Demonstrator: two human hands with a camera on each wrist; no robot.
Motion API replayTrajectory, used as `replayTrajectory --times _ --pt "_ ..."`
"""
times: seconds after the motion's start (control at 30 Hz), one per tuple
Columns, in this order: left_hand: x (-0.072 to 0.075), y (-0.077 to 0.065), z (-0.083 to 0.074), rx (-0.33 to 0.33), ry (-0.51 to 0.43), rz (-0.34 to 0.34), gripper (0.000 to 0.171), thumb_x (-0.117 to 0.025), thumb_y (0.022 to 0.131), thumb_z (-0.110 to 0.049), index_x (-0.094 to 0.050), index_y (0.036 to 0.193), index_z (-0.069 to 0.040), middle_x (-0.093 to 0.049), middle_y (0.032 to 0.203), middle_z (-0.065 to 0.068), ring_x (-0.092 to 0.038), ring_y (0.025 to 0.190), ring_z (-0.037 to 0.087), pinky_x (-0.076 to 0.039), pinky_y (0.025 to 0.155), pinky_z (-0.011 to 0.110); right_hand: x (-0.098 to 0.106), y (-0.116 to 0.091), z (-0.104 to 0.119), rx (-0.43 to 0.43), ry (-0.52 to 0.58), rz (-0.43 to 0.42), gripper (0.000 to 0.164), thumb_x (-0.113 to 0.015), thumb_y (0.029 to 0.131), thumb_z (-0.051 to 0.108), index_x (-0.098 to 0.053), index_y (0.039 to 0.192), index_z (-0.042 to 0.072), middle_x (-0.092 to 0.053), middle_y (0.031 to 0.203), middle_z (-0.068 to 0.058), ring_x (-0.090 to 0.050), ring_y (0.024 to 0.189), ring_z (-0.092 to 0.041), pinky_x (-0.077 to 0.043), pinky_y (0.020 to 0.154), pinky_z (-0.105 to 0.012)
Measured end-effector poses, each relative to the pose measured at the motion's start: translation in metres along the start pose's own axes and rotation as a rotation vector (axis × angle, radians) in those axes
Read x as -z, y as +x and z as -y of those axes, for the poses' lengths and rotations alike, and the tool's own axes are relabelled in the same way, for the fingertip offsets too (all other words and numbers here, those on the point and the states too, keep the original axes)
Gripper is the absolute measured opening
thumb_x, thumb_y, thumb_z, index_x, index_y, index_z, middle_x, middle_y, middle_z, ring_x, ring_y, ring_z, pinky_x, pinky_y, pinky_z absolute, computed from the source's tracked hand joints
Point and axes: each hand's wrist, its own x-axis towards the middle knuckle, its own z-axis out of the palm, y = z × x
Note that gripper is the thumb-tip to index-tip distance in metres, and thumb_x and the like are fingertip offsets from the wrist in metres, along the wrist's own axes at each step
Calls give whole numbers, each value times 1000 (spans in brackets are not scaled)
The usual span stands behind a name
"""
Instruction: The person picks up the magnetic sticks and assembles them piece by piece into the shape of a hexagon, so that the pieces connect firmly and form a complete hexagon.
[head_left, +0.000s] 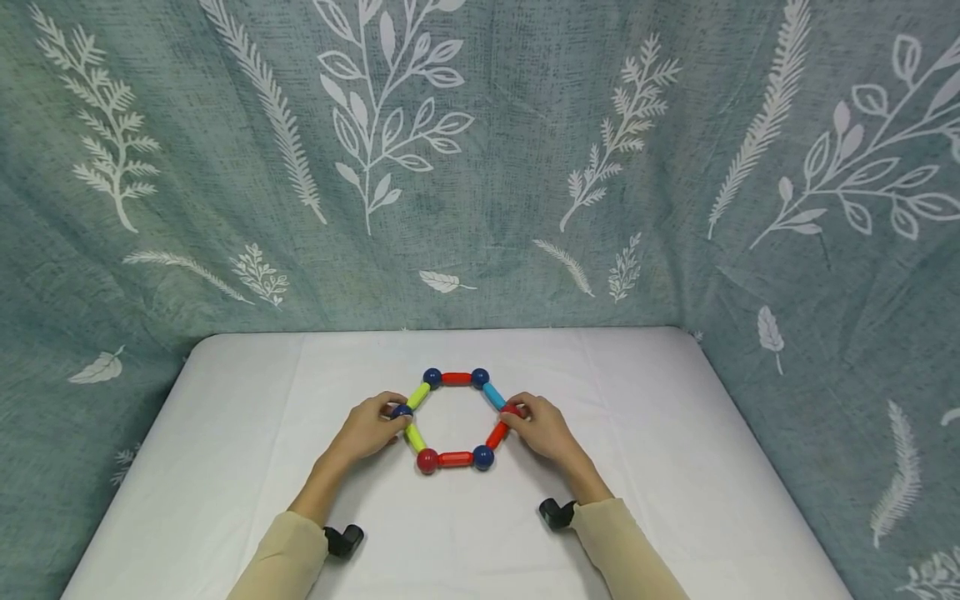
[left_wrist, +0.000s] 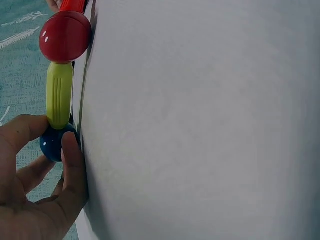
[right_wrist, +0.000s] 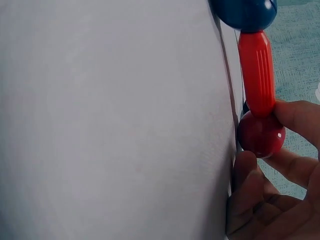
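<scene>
A closed six-sided ring of coloured rods and balls lies on the white table. My left hand (head_left: pixel 372 427) pinches the blue ball (left_wrist: pixel 52 145) at the ring's left corner, where two yellow-green rods (left_wrist: pixel 59 95) meet. At the right corner my right hand (head_left: pixel 543 427) pinches a red ball (right_wrist: pixel 261 134) between a blue rod (head_left: pixel 493 396) and a red rod (right_wrist: pixel 257 72). Along the near side, a red rod (head_left: pixel 455 459) joins a red ball (head_left: pixel 427 461) to a blue ball (head_left: pixel 483 457). Another red rod (head_left: pixel 456 378) links two blue balls at the far side.
The white tabletop (head_left: pixel 262 433) extends around the ring on all sides. Behind and beside it hangs a green cloth (head_left: pixel 495 183) with white leaf prints. Black wrist cameras (head_left: pixel 345 541) sit at both cuffs of the beige sleeves (head_left: pixel 283 560).
</scene>
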Motion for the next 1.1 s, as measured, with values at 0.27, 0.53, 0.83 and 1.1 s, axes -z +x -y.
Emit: replayTrajectory --times 0.27,0.53,0.83,1.1 --pt "1 1 -3 11 0 7 39 -71 94 -22 -63 129 -8 -63 111 14 -63 73 16 -55 64 30 0 2 -1 9 -16 -14 27 -71 94 25 -69 115 9 -52 79 -1 -46 73 -18 -36 63 -32" --pt "0 0 -4 25 12 15 40 -71 95 -23 -62 130 -9 -62 114 16 -63 72 15 -54 64 29 -1 1 -3 -7 -31 3 30 -71 95 26 -68 119 9 -50 79 -2 -45 72 -18 -35 61 -31" --pt "0 -1 -3 32 -10 11 41 -71 95 -24 -62 131 -8 -61 112 14 -63 72 16 -54 64 30 -1 1 -1 1 -22 -11 30 -71 94 26 -68 118 9 -50 79 -1 -44 72 -18 -34 62 -32" --pt "0 -1 -3 34 -16 16 42 -71 95 -24 -61 130 -3 -61 110 12 -63 71 15 -54 63 30 -2 0 -1 -5 -16 -10 31 -71 95 25 -67 119 8 -51 81 -2 -45 73 -18 -36 62 -32"
